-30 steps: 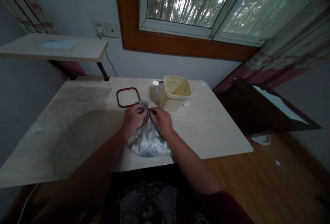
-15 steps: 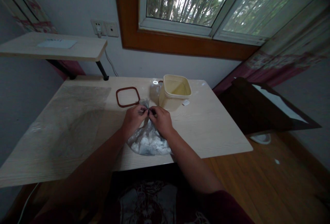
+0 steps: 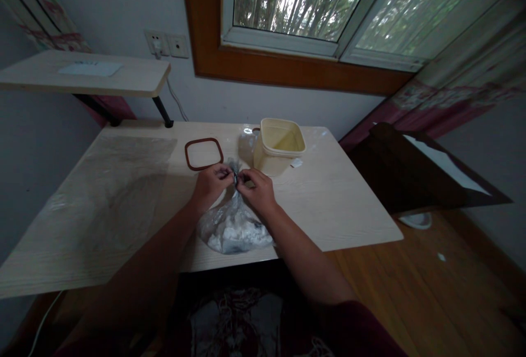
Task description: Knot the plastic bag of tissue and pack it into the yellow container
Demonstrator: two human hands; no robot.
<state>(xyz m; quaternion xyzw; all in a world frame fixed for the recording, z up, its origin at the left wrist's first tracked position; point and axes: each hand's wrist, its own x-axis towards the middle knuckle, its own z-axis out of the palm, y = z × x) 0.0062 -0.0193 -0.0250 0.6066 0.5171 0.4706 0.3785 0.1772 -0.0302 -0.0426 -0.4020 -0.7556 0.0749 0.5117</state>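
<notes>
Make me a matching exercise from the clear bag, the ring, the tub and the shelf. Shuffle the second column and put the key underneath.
1. Clear plastic bag with white contents
2. Rounded-square ring
3. Plastic tub
4. Wooden-topped shelf

A. Cream, open-topped
B. Raised on black legs
C. Neck gathered between the left hand and right hand
D. Reddish-brown, lying flat

Pairs: 1-C, 2-D, 3-A, 4-B

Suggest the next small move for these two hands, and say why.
Probably cinch the neck of the clear plastic bag a little tighter: the left hand and right hand pinch it from either side, it is already bunched, and white contents fill the bag below. Whether a knot is there, I cannot tell.
</notes>
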